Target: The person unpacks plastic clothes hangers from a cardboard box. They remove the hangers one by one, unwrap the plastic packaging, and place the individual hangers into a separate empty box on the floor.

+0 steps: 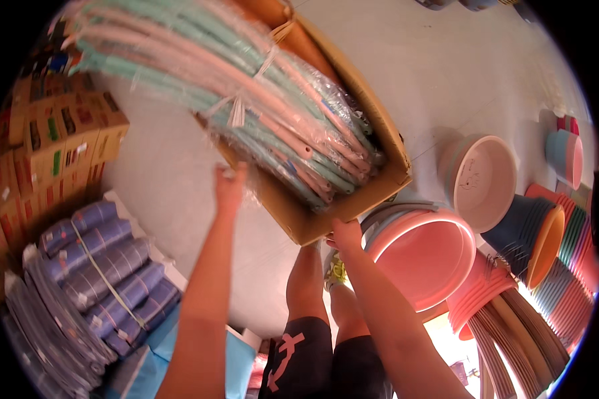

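A long open cardboard box [394, 154] lies at an angle across the upper middle, packed with pink and mint-green tubes [246, 86] in clear plastic, tied with pale strings. The far ends of the tubes stick out past the box. My left hand [228, 186] is closed beside the box's left edge, against loose clear plastic; exactly what its fingers grip is unclear. My right hand [345, 236] holds the box's near bottom corner, fingers curled against the cardboard. My legs and shoes show below the box.
Stacked cartons [73, 126] stand at the left, above bundled checked fabric rolls [106, 272] and blue soft packages [239, 366]. At right are large pink basins [419, 259], a pale basin [482, 183] and several stacks of coloured buckets and basins [539, 246]. Grey floor [446, 66] lies behind the box.
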Demonstrator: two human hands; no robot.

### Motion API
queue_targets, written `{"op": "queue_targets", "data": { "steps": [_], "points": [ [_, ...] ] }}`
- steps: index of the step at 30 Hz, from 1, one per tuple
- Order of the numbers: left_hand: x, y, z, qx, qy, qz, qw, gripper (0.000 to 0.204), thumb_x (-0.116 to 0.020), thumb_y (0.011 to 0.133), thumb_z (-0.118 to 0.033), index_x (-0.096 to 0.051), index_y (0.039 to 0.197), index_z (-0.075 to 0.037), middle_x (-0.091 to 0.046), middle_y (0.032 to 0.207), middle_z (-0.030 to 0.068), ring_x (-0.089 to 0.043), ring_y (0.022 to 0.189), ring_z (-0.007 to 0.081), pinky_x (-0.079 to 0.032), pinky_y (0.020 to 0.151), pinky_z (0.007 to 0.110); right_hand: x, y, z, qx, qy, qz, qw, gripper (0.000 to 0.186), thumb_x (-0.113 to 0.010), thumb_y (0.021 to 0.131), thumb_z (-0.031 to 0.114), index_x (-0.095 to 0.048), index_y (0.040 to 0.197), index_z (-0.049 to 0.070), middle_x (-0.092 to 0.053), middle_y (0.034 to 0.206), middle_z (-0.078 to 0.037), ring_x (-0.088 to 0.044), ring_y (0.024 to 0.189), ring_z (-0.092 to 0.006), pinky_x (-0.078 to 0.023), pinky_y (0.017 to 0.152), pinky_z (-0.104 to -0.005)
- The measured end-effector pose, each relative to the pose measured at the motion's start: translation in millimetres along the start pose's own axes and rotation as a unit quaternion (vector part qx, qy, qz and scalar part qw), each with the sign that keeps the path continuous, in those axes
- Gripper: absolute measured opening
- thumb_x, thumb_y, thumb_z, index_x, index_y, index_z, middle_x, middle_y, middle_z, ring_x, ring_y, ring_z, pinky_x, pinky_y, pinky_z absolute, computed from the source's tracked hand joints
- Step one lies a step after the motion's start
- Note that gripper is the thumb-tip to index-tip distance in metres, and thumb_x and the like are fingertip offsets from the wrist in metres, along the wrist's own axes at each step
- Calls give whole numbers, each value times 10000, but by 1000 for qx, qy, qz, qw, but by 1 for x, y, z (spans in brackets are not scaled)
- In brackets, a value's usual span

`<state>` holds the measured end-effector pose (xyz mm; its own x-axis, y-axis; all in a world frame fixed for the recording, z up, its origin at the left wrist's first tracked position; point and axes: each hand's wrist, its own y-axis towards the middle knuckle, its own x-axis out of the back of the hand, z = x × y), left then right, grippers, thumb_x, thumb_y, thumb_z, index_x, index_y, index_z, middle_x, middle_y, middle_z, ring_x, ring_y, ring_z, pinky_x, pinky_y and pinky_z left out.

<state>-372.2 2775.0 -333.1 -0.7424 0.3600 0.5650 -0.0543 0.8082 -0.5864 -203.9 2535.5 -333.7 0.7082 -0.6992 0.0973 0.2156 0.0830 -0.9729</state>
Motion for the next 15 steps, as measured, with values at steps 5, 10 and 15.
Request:
{"op": "queue_targets", "data": {
  "steps": [5, 10, 15],
  "points": [
    [-43, -94, 36, 4, 77, -102, 992, 694, -653, 793, -185, -295, 1373, -58, -537, 1218, 275, -515, 1141, 432, -424, 961, 472, -33, -16, -25, -107, 36, 122, 986, 251, -526, 902, 266, -548, 1090, 101, -640, 1008, -65, -639, 904, -210, -496, 799, -406],
    [-21, -87, 49, 67, 152, -97, 981, 420, -556, 781, -115, -495, 1196, -90, -644, 1011, 266, -607, 980, 447, -493, 859, 506, -44, -8, -51, -100, 1, 125, 987, 275, -506, 905, 302, -537, 1109, 120, -638, 1011, -64, -624, 857, -219, -457, 760, -405],
    [-1, -90, 68, 88, 121, -62, 987, 375, -541, 798, -97, -511, 1172, -71, -638, 1047, 245, -608, 995, 424, -499, 856, 487, -54, -35, -44, -102, -56, 120, 986, 278, -507, 921, 307, -520, 1128, 123, -622, 1098, -80, -592, 987, -222, -445, 854, -412]
  ]
}}
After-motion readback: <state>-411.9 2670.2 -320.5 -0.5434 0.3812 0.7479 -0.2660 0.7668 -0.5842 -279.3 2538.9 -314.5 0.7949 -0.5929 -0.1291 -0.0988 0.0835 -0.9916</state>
